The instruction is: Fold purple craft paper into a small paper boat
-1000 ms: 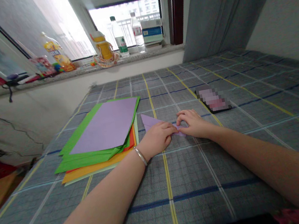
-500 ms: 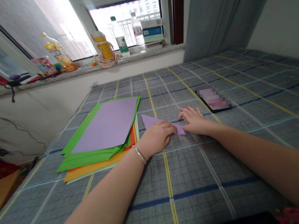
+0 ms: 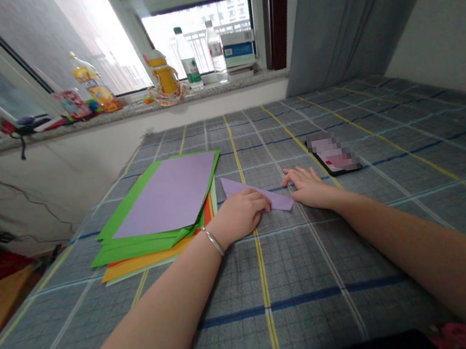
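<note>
A folded piece of purple paper lies on the plaid cloth in front of me, narrow and pointed at its far left end. My left hand, with a silver bangle at the wrist, rests over its middle. The fingers are curled together on the paper and cover part of it. Beside the paper's right end, my right hand lies low on the cloth with its fingers apart. The thumb is at or very near the paper's tip; whether it touches I cannot tell.
Left of my hands is a stack of coloured sheets, a purple sheet on top of green ones. A phone lies to the right. Several bottles, including a green-capped bottle, stand on the windowsill.
My left hand has slid slightly left along the purple paper, baring more of its right end. My right hand has shifted a little to the right.
</note>
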A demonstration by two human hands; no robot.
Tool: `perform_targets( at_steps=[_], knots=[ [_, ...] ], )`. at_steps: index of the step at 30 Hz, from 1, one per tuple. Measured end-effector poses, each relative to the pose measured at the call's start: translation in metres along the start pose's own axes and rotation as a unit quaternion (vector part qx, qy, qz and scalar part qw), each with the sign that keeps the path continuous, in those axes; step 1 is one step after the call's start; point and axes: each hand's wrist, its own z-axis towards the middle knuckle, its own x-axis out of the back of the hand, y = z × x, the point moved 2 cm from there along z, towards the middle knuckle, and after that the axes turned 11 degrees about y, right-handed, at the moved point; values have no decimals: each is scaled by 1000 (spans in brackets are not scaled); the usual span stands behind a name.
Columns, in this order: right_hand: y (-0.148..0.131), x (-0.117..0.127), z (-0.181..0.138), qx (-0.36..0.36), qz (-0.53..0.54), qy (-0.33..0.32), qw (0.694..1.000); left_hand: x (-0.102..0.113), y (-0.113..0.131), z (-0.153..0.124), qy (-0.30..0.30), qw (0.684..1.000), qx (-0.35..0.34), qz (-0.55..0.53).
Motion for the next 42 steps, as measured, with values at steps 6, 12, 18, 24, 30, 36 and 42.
perform_targets(
  at_steps=[6, 12, 18, 24, 30, 36, 42],
  knots=[
    [-1, 4, -1, -4, 10, 8, 1000, -2, 3, -1, 7, 999, 5, 32],
    [-2, 8, -1, 23, 22, 55, 998, -13, 0, -5, 50, 993, 70, 86],
    [-9, 9, -7, 78, -2, 84, 993, -24, -11, -14, 50, 957, 229, 172],
    [-12, 7, -10, 131, -3, 85, 988, -22, -8, -14, 31, 936, 294, 192],
    [-18, 2, -4, 102, -1, 73, 992, -21, -2, -11, 48, 917, 329, 221],
    [-28, 0, -2, 70, -16, 76, 995, -25, -6, -9, 42, 918, 338, 205],
    [-19, -4, -2, 75, 30, 73, 994, -27, -10, -11, 55, 934, 300, 183]
  ],
)
